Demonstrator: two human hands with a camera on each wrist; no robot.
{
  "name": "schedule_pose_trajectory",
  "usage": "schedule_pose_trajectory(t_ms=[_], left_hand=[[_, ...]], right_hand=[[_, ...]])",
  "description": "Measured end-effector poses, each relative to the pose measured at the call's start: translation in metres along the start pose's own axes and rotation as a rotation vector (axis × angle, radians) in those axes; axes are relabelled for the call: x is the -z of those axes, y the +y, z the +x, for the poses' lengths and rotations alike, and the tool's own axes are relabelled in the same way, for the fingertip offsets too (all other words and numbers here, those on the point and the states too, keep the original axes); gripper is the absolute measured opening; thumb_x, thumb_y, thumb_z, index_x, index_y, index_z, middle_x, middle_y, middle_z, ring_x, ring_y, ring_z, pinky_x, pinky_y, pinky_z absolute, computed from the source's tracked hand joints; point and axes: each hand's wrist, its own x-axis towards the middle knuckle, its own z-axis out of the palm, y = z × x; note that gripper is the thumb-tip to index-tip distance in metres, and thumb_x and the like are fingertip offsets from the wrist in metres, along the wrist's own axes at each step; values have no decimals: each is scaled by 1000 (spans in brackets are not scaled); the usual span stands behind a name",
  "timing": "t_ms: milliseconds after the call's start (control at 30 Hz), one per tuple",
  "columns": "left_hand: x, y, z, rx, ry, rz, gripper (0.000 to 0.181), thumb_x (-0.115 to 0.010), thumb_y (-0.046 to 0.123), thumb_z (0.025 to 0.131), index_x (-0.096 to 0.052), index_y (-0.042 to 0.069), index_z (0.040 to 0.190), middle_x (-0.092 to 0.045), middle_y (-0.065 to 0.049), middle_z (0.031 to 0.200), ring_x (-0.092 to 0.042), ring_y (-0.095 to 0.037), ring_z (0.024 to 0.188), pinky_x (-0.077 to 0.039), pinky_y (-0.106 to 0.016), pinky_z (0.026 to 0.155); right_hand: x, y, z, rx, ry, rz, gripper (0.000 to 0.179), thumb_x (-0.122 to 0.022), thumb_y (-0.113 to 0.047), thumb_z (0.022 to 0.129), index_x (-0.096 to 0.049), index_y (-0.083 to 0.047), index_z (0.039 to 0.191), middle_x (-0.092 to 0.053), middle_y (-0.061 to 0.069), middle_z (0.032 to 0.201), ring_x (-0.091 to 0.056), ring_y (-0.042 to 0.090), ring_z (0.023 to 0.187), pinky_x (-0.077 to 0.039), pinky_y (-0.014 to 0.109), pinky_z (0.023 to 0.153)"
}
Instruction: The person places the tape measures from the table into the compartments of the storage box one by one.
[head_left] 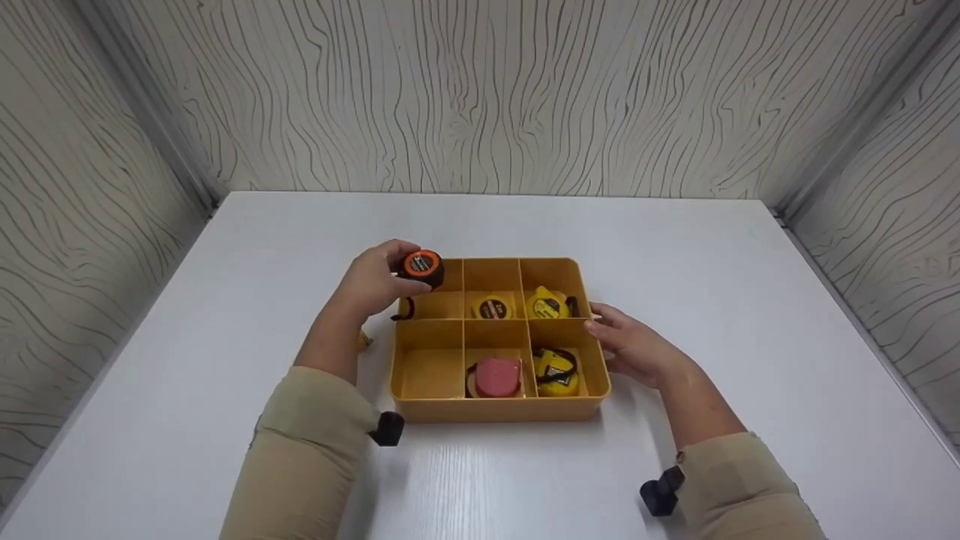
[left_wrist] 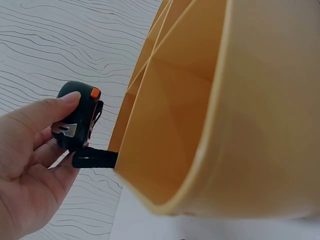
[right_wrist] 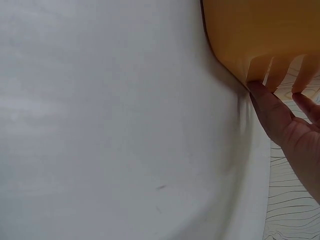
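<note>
My left hand holds a black and orange tape measure between thumb and fingers, above the back-left compartment of a yellow-orange divided box. A black wrist strap hangs from the tape measure and reaches the box's rim. My right hand rests against the box's right side, its fingertips on the outer wall. Yellow tape measures sit in the back-middle, back-right and front-right compartments. A pink tape measure lies in the front-middle one. The front-left compartment holds nothing.
The box stands on a white table with wood-patterned panels behind and at both sides. A small yellowish thing lies left of the box, partly hidden by my left wrist. Black camera mounts stick out from both sleeves.
</note>
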Motion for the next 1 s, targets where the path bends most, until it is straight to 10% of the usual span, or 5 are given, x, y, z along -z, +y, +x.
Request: schedule_pose_trajectory(t_ms=[1000], left_hand=[[-1,-5,-3,76,-12,-19,42,-67,21,83,-53,15,123,-53,-5,124,-48,-20,116,-40,-41,99]], right_hand=[[0,1,0,20,-21,19,62,-50,-37,93,-22,-21,145,-27,14,146,-28,35,132,-39,51,96]])
